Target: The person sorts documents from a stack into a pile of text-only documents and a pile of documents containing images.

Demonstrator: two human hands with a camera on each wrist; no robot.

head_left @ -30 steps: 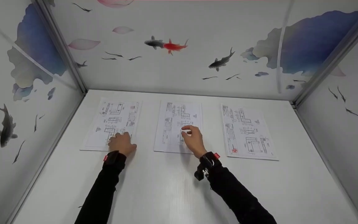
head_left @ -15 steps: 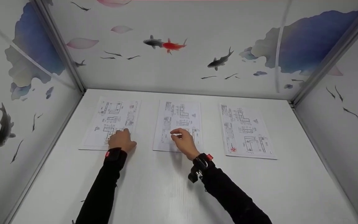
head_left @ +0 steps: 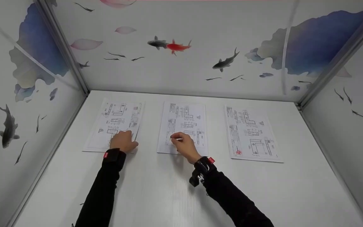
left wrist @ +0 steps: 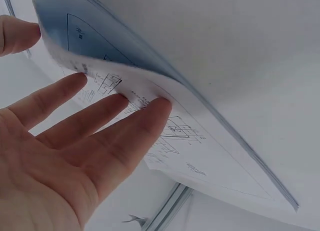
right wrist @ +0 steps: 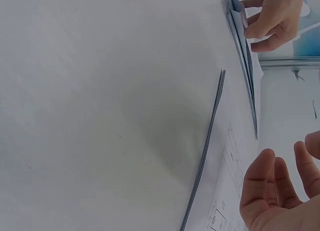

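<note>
My left hand (head_left: pixel 123 142) is at the near right corner of the left stack of printed drawings (head_left: pixel 98 138). In the left wrist view its fingers (left wrist: pixel 107 123) extend against the top sheet (left wrist: pixel 220 163), with the thumb at the sheet's edge. That sheet bulges up in a curve off the pages below. Over the near part of the middle stack of drawings (head_left: pixel 165 121) hovers my right hand (head_left: pixel 184 145), its fingers loosely bent and thumb apart, holding nothing. The right wrist view also shows this bare hand (right wrist: pixel 277 196) beside the middle stack's edge.
A third stack of drawings (head_left: pixel 254 137), with a red mark, lies to the right on the white table (head_left: pixel 156 189). White panels with painted fish (head_left: pixel 176 47) enclose the back and sides, joined by metal posts (head_left: pixel 63 47).
My right hand has moved left over the middle stack. The left hand stays at the left stack's corner, where the sheet's right edge now shows raised by the fingers.
</note>
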